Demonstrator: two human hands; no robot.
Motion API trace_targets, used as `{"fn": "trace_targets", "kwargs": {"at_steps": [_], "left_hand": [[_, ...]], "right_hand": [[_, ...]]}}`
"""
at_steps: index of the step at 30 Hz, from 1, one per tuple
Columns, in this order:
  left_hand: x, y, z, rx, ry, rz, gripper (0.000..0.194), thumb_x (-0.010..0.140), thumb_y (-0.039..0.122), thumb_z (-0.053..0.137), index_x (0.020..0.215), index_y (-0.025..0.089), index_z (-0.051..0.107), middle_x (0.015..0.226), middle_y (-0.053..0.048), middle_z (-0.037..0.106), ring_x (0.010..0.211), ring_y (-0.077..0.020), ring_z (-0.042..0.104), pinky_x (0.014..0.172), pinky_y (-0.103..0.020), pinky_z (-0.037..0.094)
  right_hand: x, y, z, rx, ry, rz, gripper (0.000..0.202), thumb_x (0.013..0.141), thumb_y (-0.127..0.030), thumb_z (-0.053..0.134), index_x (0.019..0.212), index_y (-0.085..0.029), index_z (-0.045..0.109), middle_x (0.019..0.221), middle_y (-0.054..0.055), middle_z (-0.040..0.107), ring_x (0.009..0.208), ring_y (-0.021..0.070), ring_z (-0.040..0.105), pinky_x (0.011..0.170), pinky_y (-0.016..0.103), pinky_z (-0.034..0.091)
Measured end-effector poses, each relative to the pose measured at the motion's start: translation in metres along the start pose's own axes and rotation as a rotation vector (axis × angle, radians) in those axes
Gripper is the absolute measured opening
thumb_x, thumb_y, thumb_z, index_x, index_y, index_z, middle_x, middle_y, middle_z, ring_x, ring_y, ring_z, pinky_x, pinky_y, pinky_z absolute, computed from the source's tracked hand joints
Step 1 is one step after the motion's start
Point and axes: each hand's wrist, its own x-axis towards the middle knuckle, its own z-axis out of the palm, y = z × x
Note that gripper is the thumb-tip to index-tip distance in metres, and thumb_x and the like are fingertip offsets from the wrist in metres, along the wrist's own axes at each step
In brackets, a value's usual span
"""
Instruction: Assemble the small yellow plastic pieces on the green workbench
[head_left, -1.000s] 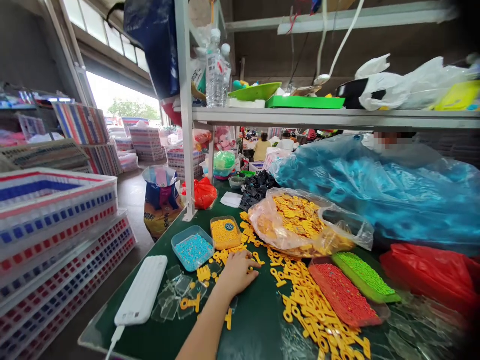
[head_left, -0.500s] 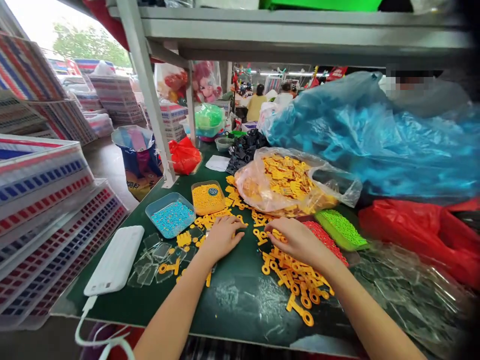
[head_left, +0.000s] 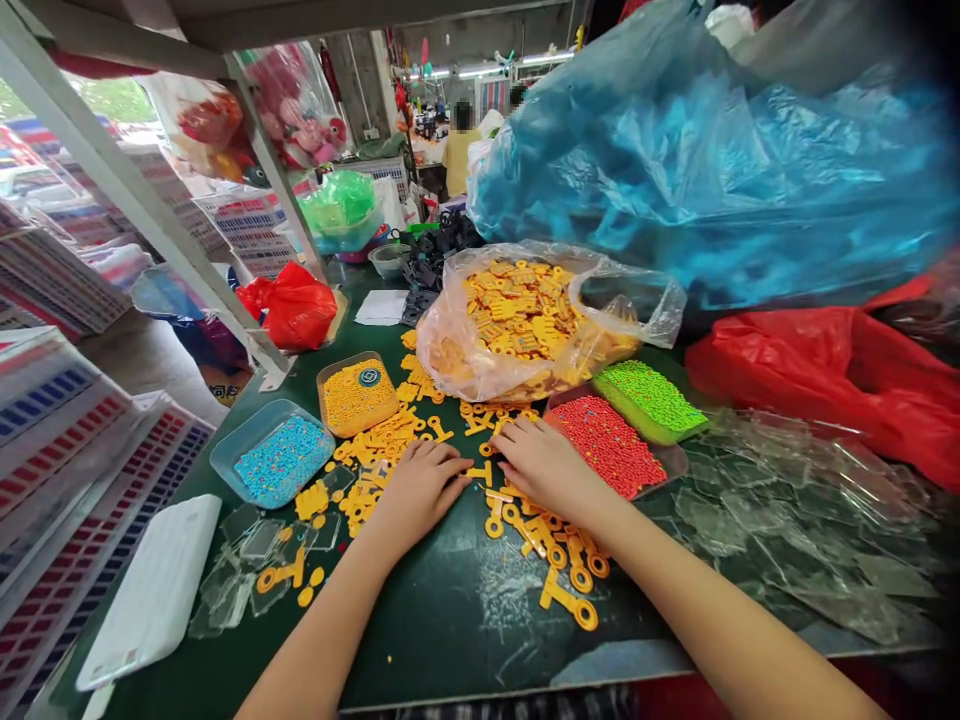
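Note:
My left hand (head_left: 421, 492) rests low over the green table, its thumb and index finger closed at the end of a yellow T-shaped plastic piece (head_left: 481, 473). Facing it, my right hand (head_left: 541, 466) lies palm down with the fingers stretched over yellow pieces, and the thumb stands apart. Below that hand spreads a pile of yellow plastic pieces with ring ends (head_left: 556, 552). More flat yellow pieces (head_left: 379, 440) are scattered beyond my left hand. What lies under both palms is hidden.
Trays of blue beads (head_left: 281, 460), yellow beads (head_left: 360, 392), red beads (head_left: 611, 445) and green beads (head_left: 651, 398) surround the work area. A clear bag (head_left: 450, 350) holds yellow pieces. Clear plastic pieces (head_left: 750, 500) lie right, a white power bank (head_left: 154, 580) left. Blue bags (head_left: 712, 200) rise behind.
The camera view has shifted to the right and tilted down. My hands have come closer together, and the left thumb and index finger now meet a yellow piece between them.

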Motion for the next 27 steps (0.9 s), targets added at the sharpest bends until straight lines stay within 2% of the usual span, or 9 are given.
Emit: {"fn": "trace_targets", "kwargs": {"at_steps": [5, 9, 11, 15, 18, 24, 27], "left_hand": [[-0.003, 0.002, -0.005, -0.021, -0.001, -0.047, 0.027, 0.095, 0.038, 0.054, 0.111, 0.022, 0.070, 0.104, -0.006, 0.070, 0.102, -0.0231, 0.059, 0.098, -0.042, 0.040], [-0.004, 0.006, -0.005, -0.132, -0.002, 0.014, 0.030, 0.095, 0.037, 0.054, 0.119, 0.024, 0.066, 0.114, -0.006, 0.068, 0.108, -0.0222, 0.059, 0.100, -0.040, 0.042], [-0.004, 0.002, -0.005, -0.135, 0.036, 0.006, 0.031, 0.096, 0.036, 0.051, 0.122, 0.025, 0.064, 0.118, -0.006, 0.068, 0.110, -0.0219, 0.059, 0.102, -0.040, 0.042], [-0.004, -0.018, -0.005, -0.009, 0.150, -0.139, 0.031, 0.097, 0.032, 0.047, 0.121, 0.024, 0.065, 0.125, -0.007, 0.065, 0.118, -0.0249, 0.056, 0.104, -0.044, 0.040], [-0.004, -0.025, -0.004, 0.046, 0.115, -0.171, 0.030, 0.096, 0.029, 0.049, 0.119, 0.024, 0.066, 0.129, -0.006, 0.064, 0.123, -0.0260, 0.053, 0.107, -0.045, 0.038], [-0.003, -0.014, -0.009, -0.022, 0.022, -0.098, 0.021, 0.095, 0.026, 0.053, 0.107, 0.024, 0.071, 0.111, -0.002, 0.073, 0.108, -0.0214, 0.060, 0.108, -0.043, 0.035], [-0.006, -0.018, -0.013, -0.070, 0.052, -0.083, 0.021, 0.094, 0.027, 0.053, 0.106, 0.025, 0.071, 0.112, -0.002, 0.072, 0.108, -0.0204, 0.061, 0.108, -0.041, 0.035]], "right_hand": [[0.000, -0.004, 0.005, -0.027, 0.005, 0.026, 0.009, 0.087, -0.017, 0.061, 0.096, -0.018, 0.064, 0.095, 0.006, 0.070, 0.093, 0.0230, 0.060, 0.075, 0.035, 0.039], [-0.001, -0.006, 0.004, -0.046, 0.019, 0.030, 0.008, 0.087, -0.017, 0.061, 0.094, -0.018, 0.063, 0.094, 0.005, 0.070, 0.091, 0.0235, 0.060, 0.075, 0.035, 0.037], [-0.001, -0.008, 0.003, -0.055, 0.046, 0.046, 0.007, 0.087, -0.018, 0.061, 0.093, -0.019, 0.063, 0.093, 0.005, 0.070, 0.089, 0.0233, 0.059, 0.074, 0.035, 0.036], [-0.002, -0.012, 0.002, -0.035, 0.087, 0.050, 0.005, 0.089, -0.022, 0.059, 0.090, -0.020, 0.063, 0.090, 0.005, 0.068, 0.087, 0.0220, 0.058, 0.075, 0.035, 0.036], [-0.003, -0.015, 0.000, 0.000, 0.083, 0.015, 0.007, 0.088, -0.026, 0.061, 0.086, -0.020, 0.063, 0.087, 0.005, 0.066, 0.087, 0.0218, 0.057, 0.074, 0.034, 0.036], [-0.005, -0.023, -0.002, 0.038, 0.066, -0.023, 0.016, 0.088, -0.036, 0.065, 0.087, -0.020, 0.065, 0.087, 0.005, 0.065, 0.087, 0.0229, 0.057, 0.073, 0.034, 0.037], [-0.006, -0.029, -0.003, 0.034, 0.044, -0.027, 0.016, 0.088, -0.035, 0.065, 0.087, -0.020, 0.064, 0.087, 0.005, 0.065, 0.087, 0.0227, 0.057, 0.073, 0.034, 0.037]]}}
